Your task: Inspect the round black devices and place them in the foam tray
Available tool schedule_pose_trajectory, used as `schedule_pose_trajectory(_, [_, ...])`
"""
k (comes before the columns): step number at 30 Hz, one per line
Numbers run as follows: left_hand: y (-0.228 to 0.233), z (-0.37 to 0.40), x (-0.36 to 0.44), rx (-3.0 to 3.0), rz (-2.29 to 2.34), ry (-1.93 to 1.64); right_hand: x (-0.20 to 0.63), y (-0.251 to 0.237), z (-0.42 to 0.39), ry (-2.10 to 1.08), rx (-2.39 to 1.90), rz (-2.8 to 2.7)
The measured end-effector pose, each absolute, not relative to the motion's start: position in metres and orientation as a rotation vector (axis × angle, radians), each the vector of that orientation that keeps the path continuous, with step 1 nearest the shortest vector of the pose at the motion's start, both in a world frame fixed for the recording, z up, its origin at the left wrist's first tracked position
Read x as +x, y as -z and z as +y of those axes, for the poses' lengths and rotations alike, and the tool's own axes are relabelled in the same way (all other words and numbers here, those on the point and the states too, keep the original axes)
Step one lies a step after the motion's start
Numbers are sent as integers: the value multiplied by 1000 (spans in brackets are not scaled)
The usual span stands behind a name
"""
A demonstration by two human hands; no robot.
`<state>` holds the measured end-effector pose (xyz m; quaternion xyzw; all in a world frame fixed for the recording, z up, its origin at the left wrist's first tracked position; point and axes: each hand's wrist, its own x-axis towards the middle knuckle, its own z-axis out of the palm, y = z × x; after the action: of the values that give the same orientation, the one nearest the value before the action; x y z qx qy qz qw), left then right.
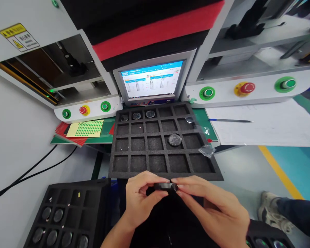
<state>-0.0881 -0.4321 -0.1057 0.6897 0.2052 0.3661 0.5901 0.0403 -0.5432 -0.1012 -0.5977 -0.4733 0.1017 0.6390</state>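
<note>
Between my two hands, just past the near edge of the foam tray, is a small black disc-shaped part (165,186), seen edge-on. My left hand (142,196) pinches it from the left with thumb and fingers. From the right, the thumb and fingertips of my right hand (209,203) close on its other end. Beyond them lies the black foam tray (155,175) with square pockets. Several round parts with clear faces sit in it: a round part (175,140) in the third row, others in the back row at left.
A second foam tray (77,187) with round parts stands at lower left, another (271,234) at lower right. A monitor (152,81) sits between two machines with buttons. Pen (231,120), paper (268,127), plastic film scraps (207,151) and a sticker sheet (86,128) lie about. Another person's shoe (272,212) shows at right.
</note>
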Motion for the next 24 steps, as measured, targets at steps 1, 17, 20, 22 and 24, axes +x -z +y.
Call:
schedule_pose_trajectory(1, [105, -432, -88, 1615, 475, -861, 40, 101, -543, -215, -1369, -1084])
schedule_pose_trajectory(17, [106, -436, -90, 1640, 400, -866, 47, 101, -543, -398, -1308, -1109])
schedule_pose_trajectory(20, [107, -436, -90, 1632, 381, -859, 50, 102, -542, -425, -1261, -1123])
schedule_pose_trajectory(22, [107, -436, -89, 1618, 376, -864, 49, 103, -542, -421, -1236, -1106])
schedule_pose_trajectory(24, [107, -436, -88, 1600, 372, -868, 47, 106, -543, -410, -1211, -1067])
